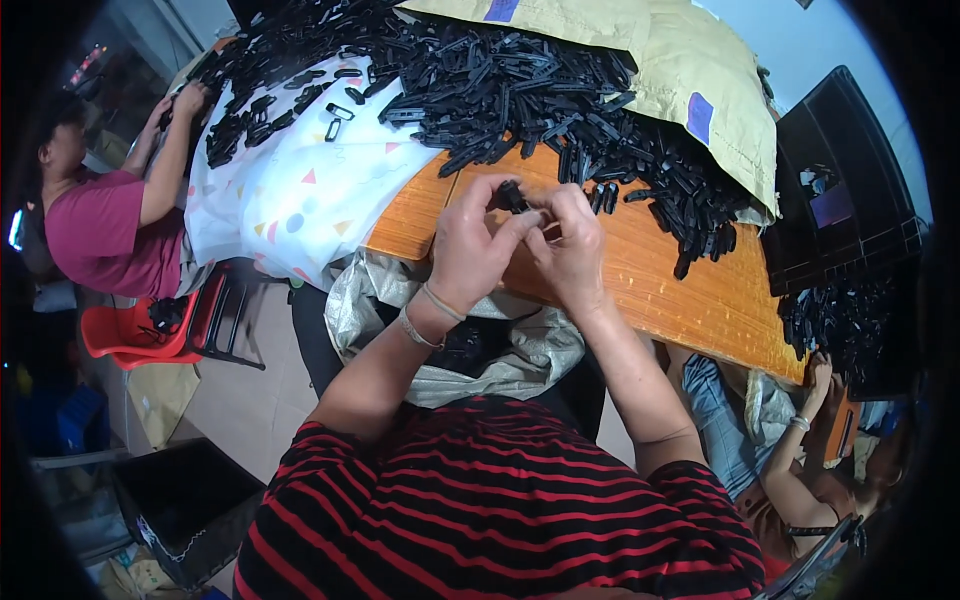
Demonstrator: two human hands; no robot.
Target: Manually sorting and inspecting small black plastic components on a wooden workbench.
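Note:
Both my hands meet over the near edge of the wooden table (680, 285). Between their fingers sits a small black plastic piece (514, 196). My left hand (474, 240) is closed on it from the left, with a bracelet on the wrist. From the right, my right hand (574, 248) pinches at its lower end. The fingers cover much of the piece, so its full shape is hidden. Just beyond my hands lies a big heap of long black plastic pieces (510, 90), and a few loose ones (604, 197) lie beside my right fingers.
A woven sack (690, 60) stands behind the heap. At left, a person (110, 230) handles pieces by a patterned white cloth (290, 200); another person's hand (820, 375) is at lower right. A silvery sack (360, 300) hangs below my hands. A red chair (130, 335) and black crate (190, 510) stand left.

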